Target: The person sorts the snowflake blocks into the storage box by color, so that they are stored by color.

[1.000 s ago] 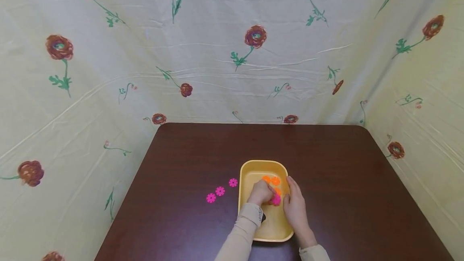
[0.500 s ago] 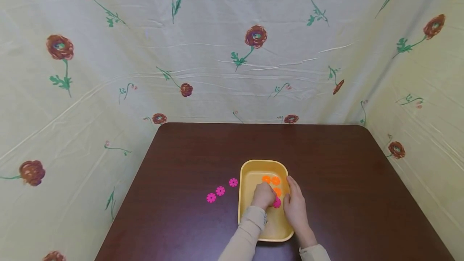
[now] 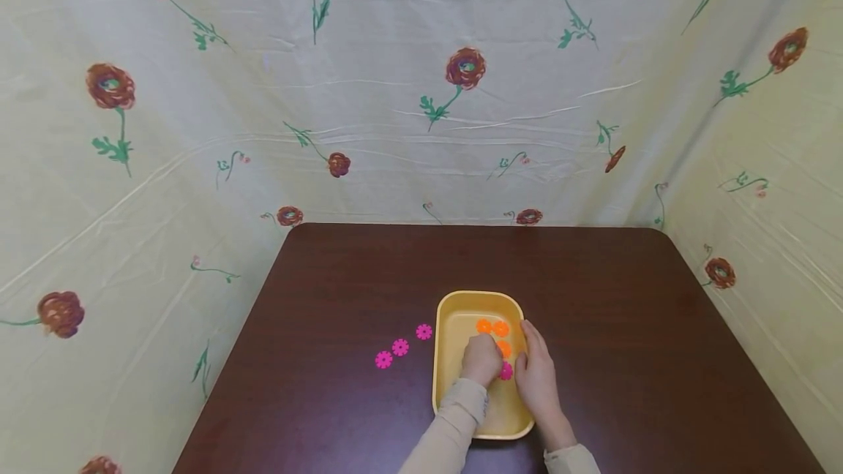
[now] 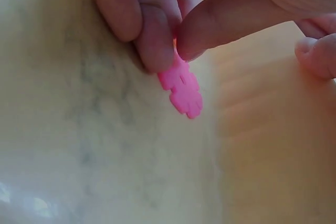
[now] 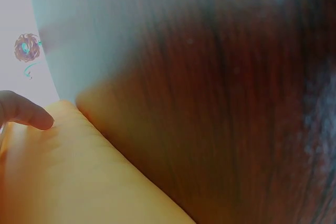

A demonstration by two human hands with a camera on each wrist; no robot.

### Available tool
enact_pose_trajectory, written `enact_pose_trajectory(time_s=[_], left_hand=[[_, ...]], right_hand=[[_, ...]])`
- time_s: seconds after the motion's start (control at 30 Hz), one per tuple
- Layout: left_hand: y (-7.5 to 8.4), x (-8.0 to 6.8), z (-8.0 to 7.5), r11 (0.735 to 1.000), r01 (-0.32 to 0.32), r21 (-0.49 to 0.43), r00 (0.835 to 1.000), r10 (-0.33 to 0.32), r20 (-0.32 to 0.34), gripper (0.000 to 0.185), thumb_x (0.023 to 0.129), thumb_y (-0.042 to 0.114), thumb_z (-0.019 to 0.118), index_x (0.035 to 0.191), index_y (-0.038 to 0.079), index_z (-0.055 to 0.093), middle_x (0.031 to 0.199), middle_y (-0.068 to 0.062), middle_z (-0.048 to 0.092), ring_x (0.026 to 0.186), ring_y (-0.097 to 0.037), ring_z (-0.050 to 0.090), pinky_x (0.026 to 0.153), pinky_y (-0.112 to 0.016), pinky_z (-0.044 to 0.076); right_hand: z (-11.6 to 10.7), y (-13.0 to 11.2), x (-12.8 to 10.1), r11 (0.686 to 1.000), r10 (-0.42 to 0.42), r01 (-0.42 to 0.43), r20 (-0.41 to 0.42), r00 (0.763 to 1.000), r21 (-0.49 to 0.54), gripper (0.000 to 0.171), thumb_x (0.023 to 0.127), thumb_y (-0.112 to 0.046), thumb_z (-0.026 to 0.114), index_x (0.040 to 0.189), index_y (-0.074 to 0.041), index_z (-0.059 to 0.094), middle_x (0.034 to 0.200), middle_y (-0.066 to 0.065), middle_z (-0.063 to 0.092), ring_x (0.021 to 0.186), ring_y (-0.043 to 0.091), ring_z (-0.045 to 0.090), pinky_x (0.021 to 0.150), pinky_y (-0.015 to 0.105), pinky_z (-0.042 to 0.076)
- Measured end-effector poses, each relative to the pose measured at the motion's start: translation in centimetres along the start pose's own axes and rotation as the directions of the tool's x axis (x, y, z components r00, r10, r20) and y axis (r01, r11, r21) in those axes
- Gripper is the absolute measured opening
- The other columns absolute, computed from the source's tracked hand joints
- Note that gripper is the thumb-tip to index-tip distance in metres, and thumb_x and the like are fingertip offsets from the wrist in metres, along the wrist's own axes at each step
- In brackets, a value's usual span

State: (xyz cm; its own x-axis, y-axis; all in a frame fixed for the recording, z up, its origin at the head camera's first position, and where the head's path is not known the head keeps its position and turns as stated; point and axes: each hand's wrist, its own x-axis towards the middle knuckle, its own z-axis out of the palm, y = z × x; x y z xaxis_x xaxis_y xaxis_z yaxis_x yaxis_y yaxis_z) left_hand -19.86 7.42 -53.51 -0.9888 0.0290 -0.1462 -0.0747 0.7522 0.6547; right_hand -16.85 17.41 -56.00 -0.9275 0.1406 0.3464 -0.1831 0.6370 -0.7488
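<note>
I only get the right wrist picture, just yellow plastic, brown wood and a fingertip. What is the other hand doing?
Observer: The left hand is inside the yellow tray, pinching a pink flower piece between thumb and fingers.
Operator: Is anything else in the tray?
Observer: Yes, orange flower pieces lie near its far end, just past the left hand.
Operator: Are there more pink ones?
Observer: Three pink flower pieces sit in a slanted row on the table, left of the tray.
Operator: And my hand?
Observer: The right hand rests along the tray's right rim, fingers fairly straight.
</note>
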Motion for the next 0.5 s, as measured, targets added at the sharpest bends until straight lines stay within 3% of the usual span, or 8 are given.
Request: enact_pose_trajectory(time_s=[0.2, 0.5], left_hand=[[-0.3, 0.1, 0.1, 1.000, 0.000, -0.004, 1.000, 0.000, 0.007, 0.029, 0.070, -0.002, 0.063, 0.048, 0.009, 0.047, 0.048, 0.000, 0.043, 0.044, -0.014, 0.039, 0.041, -0.023, 0.032], [-0.1, 0.1, -1.1, 0.999, -0.031, -0.008, 0.999, 0.031, 0.007, 0.014, 0.068, -0.003, 0.065, 0.061, 0.009, 0.061, 0.062, 0.000, 0.055, 0.055, -0.014, 0.049, 0.049, -0.022, 0.041]], right_hand=[[0.1, 0.1, -0.1, 1.000, -0.018, 0.018, -0.014, 1.000, -0.008, 0.050, 0.080, 0.014, 0.051, 0.129, 0.008, 0.043, 0.131, 0.023, 0.045, 0.119, 0.037, 0.044, 0.098, 0.048, 0.034], [0.2, 0.2, -0.1, 0.999, -0.044, 0.044, -0.031, 0.999, -0.014, 0.050, 0.078, 0.015, 0.050, 0.127, 0.009, 0.044, 0.130, 0.022, 0.046, 0.118, 0.037, 0.045, 0.096, 0.048, 0.034]])
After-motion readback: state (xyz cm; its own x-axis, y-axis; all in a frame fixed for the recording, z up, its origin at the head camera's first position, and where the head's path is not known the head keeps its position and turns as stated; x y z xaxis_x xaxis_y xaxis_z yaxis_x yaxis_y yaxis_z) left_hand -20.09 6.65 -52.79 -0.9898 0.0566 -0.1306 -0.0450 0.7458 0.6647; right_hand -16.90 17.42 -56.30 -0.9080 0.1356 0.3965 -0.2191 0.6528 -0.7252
